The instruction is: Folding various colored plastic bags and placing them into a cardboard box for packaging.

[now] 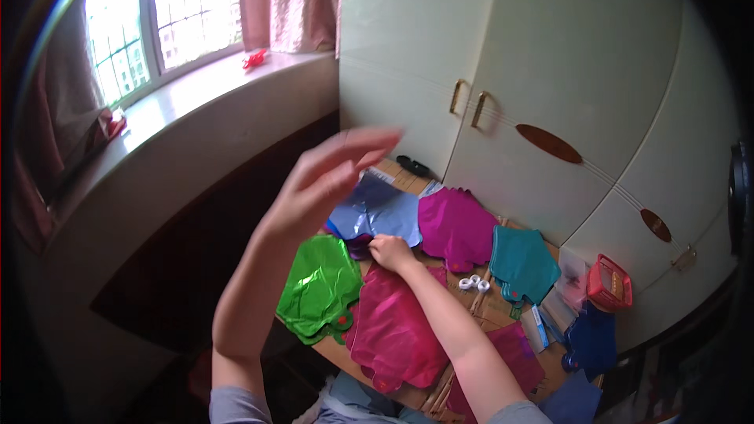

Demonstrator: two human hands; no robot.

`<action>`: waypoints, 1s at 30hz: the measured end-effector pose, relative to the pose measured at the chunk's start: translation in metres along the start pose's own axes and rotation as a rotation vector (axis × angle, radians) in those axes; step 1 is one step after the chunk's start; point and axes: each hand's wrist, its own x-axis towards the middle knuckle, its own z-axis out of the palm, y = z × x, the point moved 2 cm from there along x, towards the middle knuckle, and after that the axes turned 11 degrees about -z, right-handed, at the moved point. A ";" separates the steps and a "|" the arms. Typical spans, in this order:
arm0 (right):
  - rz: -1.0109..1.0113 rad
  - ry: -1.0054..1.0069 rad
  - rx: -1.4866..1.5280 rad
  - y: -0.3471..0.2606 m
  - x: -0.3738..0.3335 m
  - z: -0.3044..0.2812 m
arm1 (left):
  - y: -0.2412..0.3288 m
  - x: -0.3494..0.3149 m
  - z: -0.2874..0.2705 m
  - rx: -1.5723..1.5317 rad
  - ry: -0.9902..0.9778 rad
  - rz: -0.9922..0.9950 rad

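My left hand is raised in the air above the far left of the table, blurred by motion. Its fingers are stretched out and nothing shows in them. Lower down, my right hand has its fingers closed at the edge of a dark purple foil piece. The fingertips partly hide the grip. Around it lie flat, shiny foil pieces that look like deflated balloons: a silvery blue one behind, a bright green one to the left, a crimson one in front and a magenta one to the right.
White tape rolls sit beside a teal foil piece. Farther right are a red plastic basket, a small blue-and-white box and a dark blue foil piece. Cardboard covers the table. A white wardrobe stands behind it.
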 end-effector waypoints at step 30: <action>0.051 0.002 0.036 -0.010 0.006 -0.003 | 0.197 -0.087 0.018 0.353 -0.118 0.133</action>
